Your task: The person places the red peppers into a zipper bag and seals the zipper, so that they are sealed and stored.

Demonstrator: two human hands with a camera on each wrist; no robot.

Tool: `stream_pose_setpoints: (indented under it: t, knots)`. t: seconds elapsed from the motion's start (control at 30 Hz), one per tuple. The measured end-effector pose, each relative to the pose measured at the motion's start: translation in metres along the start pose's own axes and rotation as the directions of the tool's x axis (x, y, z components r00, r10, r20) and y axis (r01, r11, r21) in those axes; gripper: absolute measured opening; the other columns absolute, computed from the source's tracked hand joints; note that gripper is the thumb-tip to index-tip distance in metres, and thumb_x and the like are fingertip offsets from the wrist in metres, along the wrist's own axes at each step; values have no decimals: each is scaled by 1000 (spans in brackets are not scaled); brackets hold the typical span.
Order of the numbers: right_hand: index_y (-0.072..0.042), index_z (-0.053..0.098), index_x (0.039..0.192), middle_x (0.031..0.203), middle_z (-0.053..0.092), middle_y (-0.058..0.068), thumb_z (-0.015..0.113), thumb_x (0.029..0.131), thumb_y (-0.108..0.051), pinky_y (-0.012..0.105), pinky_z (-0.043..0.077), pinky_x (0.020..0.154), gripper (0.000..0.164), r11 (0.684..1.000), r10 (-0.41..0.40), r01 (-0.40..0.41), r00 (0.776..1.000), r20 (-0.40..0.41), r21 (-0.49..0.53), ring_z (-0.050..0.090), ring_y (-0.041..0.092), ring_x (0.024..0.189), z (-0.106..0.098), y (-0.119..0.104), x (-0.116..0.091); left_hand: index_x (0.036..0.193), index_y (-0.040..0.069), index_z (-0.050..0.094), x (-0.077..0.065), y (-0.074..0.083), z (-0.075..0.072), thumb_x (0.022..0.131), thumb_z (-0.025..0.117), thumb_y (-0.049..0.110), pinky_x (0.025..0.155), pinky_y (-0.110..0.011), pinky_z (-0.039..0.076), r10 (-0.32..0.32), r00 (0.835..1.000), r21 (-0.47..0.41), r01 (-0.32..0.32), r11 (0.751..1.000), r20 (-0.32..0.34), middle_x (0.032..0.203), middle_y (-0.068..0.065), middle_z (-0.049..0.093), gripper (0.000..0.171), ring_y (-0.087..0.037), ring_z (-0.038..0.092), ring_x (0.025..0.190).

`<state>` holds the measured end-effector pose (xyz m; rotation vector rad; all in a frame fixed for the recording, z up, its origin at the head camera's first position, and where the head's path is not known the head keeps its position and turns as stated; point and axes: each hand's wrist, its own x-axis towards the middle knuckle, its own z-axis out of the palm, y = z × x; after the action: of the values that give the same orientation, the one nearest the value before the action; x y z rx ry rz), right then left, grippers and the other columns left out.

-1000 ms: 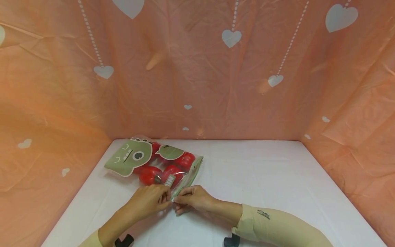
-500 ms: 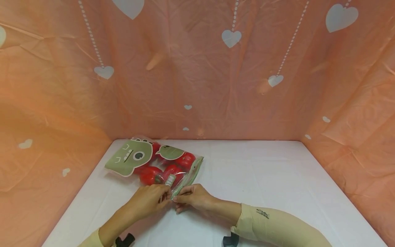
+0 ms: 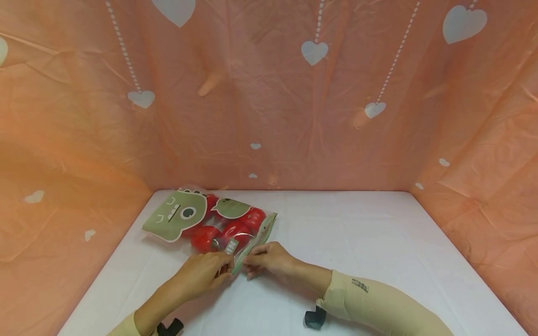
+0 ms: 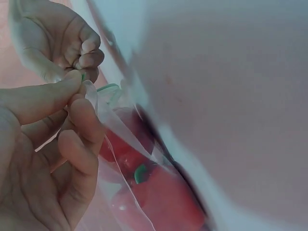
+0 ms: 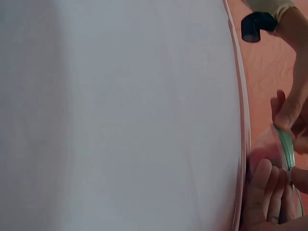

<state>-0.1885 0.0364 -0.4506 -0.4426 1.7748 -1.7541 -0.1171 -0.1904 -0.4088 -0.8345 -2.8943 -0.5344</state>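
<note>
A clear zip bag (image 3: 254, 242) with a green cartoon print lies tilted on the white table, its green zip edge (image 5: 286, 144) toward the right. Red bell peppers (image 3: 205, 238) show through the plastic, one with a green stem in the left wrist view. My left hand (image 3: 203, 275) pinches the near corner of the zip edge between thumb and forefinger. A little farther along that edge, my right hand (image 3: 273, 259) pinches the strip. In the right wrist view a small pale slider (image 5: 289, 176) sits between my right thumb and fingers.
The white table (image 3: 357, 242) extends to the right of the bag. Orange curtains (image 3: 269, 93) printed with pale hearts surround it on the back and sides. A black camera mount (image 3: 315, 318) hangs under my right wrist, another (image 3: 170, 327) by the left.
My right hand has slid up and to the right along the zip edge, away from the near corner. My left hand stays at the corner, and the bag has hardly moved.
</note>
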Motion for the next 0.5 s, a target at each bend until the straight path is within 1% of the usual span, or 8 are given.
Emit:
stream_pose_setpoints:
  t: [0.1, 0.23, 0.5]
  knots:
    - [10, 75, 105, 86, 79, 10, 72, 102, -6, 34, 64, 80, 17, 1000, 8, -8, 1000, -10, -11, 76, 13, 69, -5, -1, 3, 86, 28, 60, 0, -1, 1, 90, 86, 14, 59, -25, 40, 5, 1000, -7, -5, 1000, 4, 76, 20, 50, 30, 1, 47, 70]
    - [12, 75, 104, 84, 78, 9, 72, 101, -5, 34, 64, 79, 17, 1000, 7, -7, 1000, -14, -10, 75, 12, 68, -10, -2, 5, 87, 29, 60, 0, -2, 2, 90, 86, 14, 58, -24, 39, 13, 1000, -10, -13, 1000, 4, 76, 20, 49, 30, 1, 46, 69]
    - [14, 73, 104, 82, 77, 8, 71, 101, -3, 32, 64, 76, 17, 1000, -19, 19, 999, -46, -18, 74, 11, 67, -22, -2, 11, 88, 29, 59, 0, -4, 4, 90, 86, 14, 59, -25, 39, 18, 999, -12, -18, 1000, 30, 76, 19, 49, 31, -1, 47, 71]
